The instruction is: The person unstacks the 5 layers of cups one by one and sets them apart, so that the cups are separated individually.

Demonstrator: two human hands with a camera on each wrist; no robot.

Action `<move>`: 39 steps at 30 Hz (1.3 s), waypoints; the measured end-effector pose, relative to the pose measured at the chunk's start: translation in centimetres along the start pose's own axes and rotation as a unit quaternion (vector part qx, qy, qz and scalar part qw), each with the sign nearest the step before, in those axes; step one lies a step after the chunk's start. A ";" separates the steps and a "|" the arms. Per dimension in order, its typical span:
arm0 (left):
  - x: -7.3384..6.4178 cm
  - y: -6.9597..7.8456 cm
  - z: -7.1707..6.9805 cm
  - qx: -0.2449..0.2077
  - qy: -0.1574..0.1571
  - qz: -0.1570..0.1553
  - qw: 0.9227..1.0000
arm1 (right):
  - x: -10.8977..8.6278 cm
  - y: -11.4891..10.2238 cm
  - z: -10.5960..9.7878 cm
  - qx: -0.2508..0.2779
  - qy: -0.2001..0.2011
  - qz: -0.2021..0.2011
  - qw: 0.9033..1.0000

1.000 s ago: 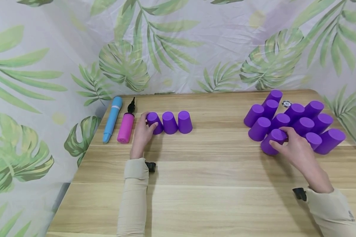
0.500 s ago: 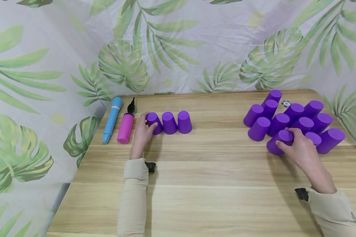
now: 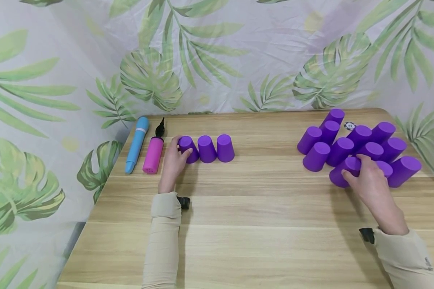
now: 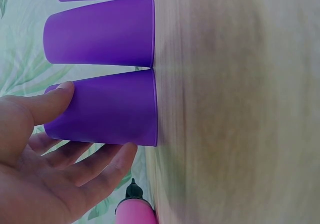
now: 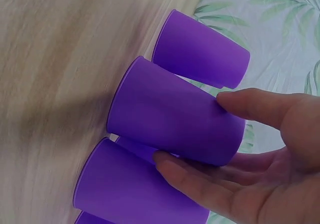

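On the left side of the table, three upside-down purple cups (image 3: pixel 207 149) stand in a row. My left hand (image 3: pixel 172 166) holds the leftmost cup (image 3: pixel 189 150), thumb on one side and fingers along the other, as the left wrist view shows on that cup (image 4: pixel 112 111). Over at the right, my right hand (image 3: pixel 373 188) grips an upside-down purple cup (image 3: pixel 339 175) at the front of a cluster. In the right wrist view the thumb and fingers sit about the closed end of this cup (image 5: pixel 170 108), with a neighbouring cup (image 5: pixel 130 184) beside it.
Several more upside-down purple cups (image 3: pixel 316 157) make up the right cluster, and a round chip (image 3: pixel 349 126) lies behind them. A pink hand pump (image 3: pixel 153 155) and a blue tube-shaped tool (image 3: pixel 136 146) lie left of my left hand on the wooden table (image 3: pixel 256 224).
My right hand has slid its cup to the right, closer to the cups at the cluster's right side. The left hand and its row of cups have stayed in place.
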State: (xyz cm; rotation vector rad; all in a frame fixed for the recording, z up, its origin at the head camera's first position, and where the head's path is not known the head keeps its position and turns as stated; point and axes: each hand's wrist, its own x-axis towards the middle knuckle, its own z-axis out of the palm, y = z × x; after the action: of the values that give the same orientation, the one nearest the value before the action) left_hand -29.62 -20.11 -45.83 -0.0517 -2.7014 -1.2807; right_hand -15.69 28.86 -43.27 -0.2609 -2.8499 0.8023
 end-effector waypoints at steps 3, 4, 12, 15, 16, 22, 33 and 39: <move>0.0 0.0 0.0 0.001 0.001 0.001 1.000 | 0.0 0.0 0.1 -0.002 0.008 -0.005 1.000; 0.0 0.0 -0.1 0.000 0.001 0.001 1.000 | 0.0 -0.1 0.1 -0.003 0.011 -0.005 1.000; 0.0 0.2 -0.1 -0.003 -0.003 0.006 1.000 | -1.6 -1.8 -1.0 -0.004 0.077 -0.023 0.997; 0.0 0.2 -0.2 -0.007 0.002 0.007 1.000 | -2.1 -3.8 -1.6 0.004 0.102 -0.055 0.993; 0.1 0.2 -0.3 -0.009 0.004 0.007 1.000 | -2.1 -4.5 -1.6 0.008 0.103 -0.070 0.992; 0.1 0.0 -0.2 -0.001 0.002 0.005 1.000 | -0.9 -8.2 0.4 0.050 0.140 -0.190 0.970; 0.1 0.0 -0.1 -0.002 0.003 0.004 1.000 | 4.2 -15.9 7.6 0.184 0.036 -0.247 0.951; -0.1 0.1 0.0 -0.010 0.000 0.001 1.000 | 6.4 -20.1 11.2 0.217 -0.087 -0.255 0.938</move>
State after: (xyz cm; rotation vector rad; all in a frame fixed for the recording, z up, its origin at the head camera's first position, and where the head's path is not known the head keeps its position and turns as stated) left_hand -29.54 -20.02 -45.73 -0.0570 -2.6885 -1.3067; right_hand -26.67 7.76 -41.31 0.6054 -2.5893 1.3303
